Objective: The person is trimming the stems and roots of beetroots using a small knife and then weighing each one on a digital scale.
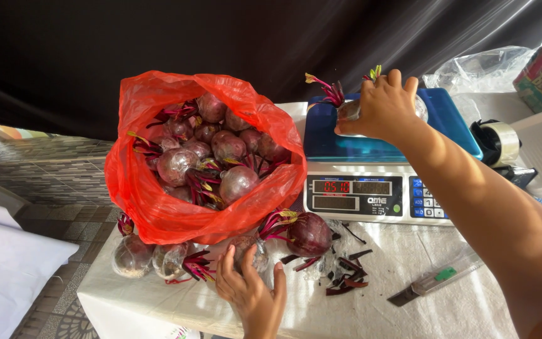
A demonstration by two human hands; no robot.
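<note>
A wrapped beetroot [354, 112] is pinned on the blue platform of a digital scale [371, 150] by the right hand [381, 110], fingers curled over it from above, prob. so the round root is kept from rolling off the flat pan; red stalks [327, 91] are seen poking out at approx. 10 o'clock of that hand. The left hand [251, 290] is laid on another film-wrapped beetroot [249, 251] at the bench's near edge, grip spread and loose over it, fingertips touching, not closed round it. Just at 1 o'clock of the left hand an unwrapped beetroot [308, 233] is lying on its side, w/ trimmed stalk scraps [343, 276] scattered beside it at 3 o'clock. The bulk of the stock is held in an open red plastic bag [152, 194], mouth rolled back so the roots are reached easily; it is set directly at 9 o'clock of the scale. Two more wrapped roots [148, 257] are parked under the bag's front edge. A utility knife [434, 281] is left at approx. 4 o'clock of the scale, a tape dispenser [500, 143] at its 3 o'clock. The bench [409, 314] is covered w/ a white cloth.
</note>
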